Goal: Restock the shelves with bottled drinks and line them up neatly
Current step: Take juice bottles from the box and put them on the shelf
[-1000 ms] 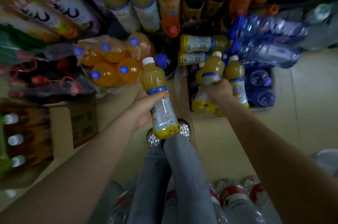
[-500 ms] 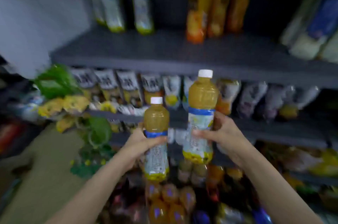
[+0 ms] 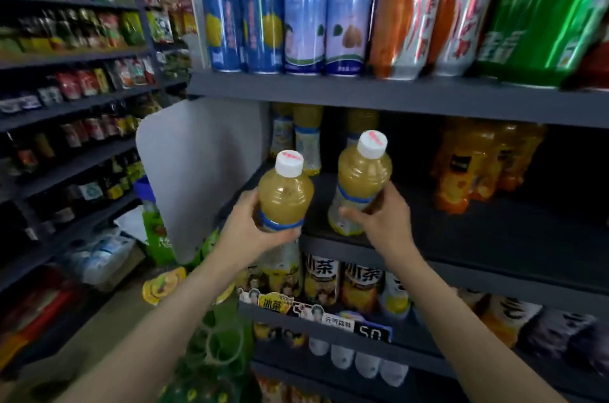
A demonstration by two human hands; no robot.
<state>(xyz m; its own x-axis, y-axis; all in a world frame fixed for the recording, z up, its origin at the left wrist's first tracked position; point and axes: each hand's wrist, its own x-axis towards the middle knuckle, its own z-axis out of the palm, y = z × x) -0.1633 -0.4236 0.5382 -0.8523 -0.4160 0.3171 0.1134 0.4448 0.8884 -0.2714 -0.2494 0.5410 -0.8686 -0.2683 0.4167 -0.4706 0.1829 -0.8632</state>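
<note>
From the head camera, my left hand (image 3: 245,231) gripped one yellow juice bottle (image 3: 285,196) and my right hand (image 3: 379,221) gripped a second bottle (image 3: 361,185), both upright at the front edge of the dark middle shelf (image 3: 494,231). A second earlier I had been lifting them from a floor carton. Matching bottles (image 3: 306,139) seemed to stand behind, though dimly lit, so placing came next.

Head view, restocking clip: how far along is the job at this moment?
Done: a few matching yellow bottles already stand at the back of the middle shelf.
In hand: the left hand and right hand each hold one yellow juice bottle at the shelf front.
Left: setting both down and lining them up.
</note>
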